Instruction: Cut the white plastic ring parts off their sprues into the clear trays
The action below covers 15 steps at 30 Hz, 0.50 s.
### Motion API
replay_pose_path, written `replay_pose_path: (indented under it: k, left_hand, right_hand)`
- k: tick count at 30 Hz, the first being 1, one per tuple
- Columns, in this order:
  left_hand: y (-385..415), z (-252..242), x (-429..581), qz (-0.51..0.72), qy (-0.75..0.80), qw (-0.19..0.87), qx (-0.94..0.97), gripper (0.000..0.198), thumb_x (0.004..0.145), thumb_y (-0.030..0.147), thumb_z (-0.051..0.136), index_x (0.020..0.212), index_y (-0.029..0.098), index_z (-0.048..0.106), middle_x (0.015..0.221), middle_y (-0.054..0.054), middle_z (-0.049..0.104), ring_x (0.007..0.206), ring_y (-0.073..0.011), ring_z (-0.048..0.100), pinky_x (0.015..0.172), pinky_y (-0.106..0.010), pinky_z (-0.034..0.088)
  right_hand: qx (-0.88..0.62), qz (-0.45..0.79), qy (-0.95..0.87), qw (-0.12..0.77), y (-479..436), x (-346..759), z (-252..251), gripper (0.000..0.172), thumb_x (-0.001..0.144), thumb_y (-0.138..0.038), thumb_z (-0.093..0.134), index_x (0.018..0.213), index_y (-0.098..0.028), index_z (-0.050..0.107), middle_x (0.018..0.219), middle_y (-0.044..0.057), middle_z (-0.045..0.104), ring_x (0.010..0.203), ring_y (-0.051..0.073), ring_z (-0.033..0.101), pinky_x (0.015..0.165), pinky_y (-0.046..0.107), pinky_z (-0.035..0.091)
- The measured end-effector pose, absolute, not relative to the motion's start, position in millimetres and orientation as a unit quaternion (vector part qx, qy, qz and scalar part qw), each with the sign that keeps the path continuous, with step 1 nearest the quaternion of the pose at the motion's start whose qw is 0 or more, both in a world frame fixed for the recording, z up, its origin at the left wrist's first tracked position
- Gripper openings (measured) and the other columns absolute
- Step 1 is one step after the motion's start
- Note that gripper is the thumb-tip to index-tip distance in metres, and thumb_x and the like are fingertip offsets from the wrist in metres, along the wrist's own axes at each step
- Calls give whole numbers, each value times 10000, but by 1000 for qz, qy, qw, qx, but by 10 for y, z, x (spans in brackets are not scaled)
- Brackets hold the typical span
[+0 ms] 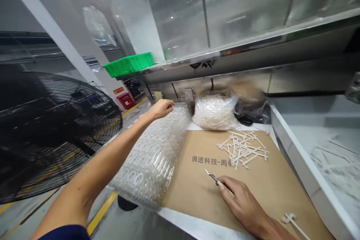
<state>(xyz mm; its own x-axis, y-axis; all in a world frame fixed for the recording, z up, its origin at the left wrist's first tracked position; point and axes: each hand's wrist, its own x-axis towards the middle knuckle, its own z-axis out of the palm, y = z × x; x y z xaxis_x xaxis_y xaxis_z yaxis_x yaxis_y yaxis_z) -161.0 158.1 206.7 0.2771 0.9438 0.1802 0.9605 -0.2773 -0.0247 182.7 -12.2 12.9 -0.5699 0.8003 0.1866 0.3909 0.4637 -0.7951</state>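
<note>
My left hand (162, 108) reaches over the far end of a clear blister tray (149, 153) with rows of white ring-shaped parts in it. Its fingers are curled together, and whatever they pinch is too small or hidden to name. Low over the brown cardboard sheet (191, 187), my right hand (242, 202) grips a slim knife-like tool (213, 176), its bright tip pointing up and left. Beyond that hand lies a loose pile of thin white plastic sprues (243, 148). One single white sprue (294, 223) rests at the near right.
Behind the cardboard sits a clear bag (215, 110) packed with small whitish parts. A white bin (312, 168) with more pieces borders the right. A green crate (129, 63) stands on the shelf ledge. A large caged fan (104, 120) is at the left.
</note>
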Motion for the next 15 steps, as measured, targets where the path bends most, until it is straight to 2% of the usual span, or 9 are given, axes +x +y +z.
replay_pose_path:
  k: [3,6,8,10,15]
  left_hand:
    - [1385,2040,-963,-36,-498,51,-865,281,888,214,531,1109,161,696,922,-72,715,834,-187,647,793,-277,454]
    - [1042,1896,-163,38,-323,43,-945,230,937,221,527,1116,189,668,986,-72,710,852,-189,658,759,-284,466]
    - [784,1732,362,84,-218,47,-971,146,941,227,558,1032,178,662,938,-76,702,841,-201,661,739,-297,476]
    - [568,1506,836,115,-137,41,-983,119,936,232,589,1026,175,641,903,-75,692,833,-210,664,728,-306,487]
    - [325,869,1612,132,-51,-2,-990,151,967,247,553,1100,218,617,894,-63,680,810,-203,676,699,-302,498]
  right_hand:
    - [-346,289,-855,256,-187,1816,134,293,1006,-283,348,1034,-175,619,933,81,705,840,212,664,763,312,472]
    - [-336,278,-870,232,-214,1811,117,252,920,-331,493,1043,-175,647,965,90,715,832,231,667,746,322,477]
    - [-331,277,-875,218,-208,1811,95,285,878,-377,542,1023,-165,666,966,103,725,819,250,669,728,335,480]
    - [-328,282,-876,212,-204,1810,69,302,865,-407,553,972,-157,683,939,104,735,804,258,669,723,343,483]
    - [-364,327,-836,247,-247,1814,1,256,795,-455,647,758,-206,695,748,45,735,722,241,658,726,340,498]
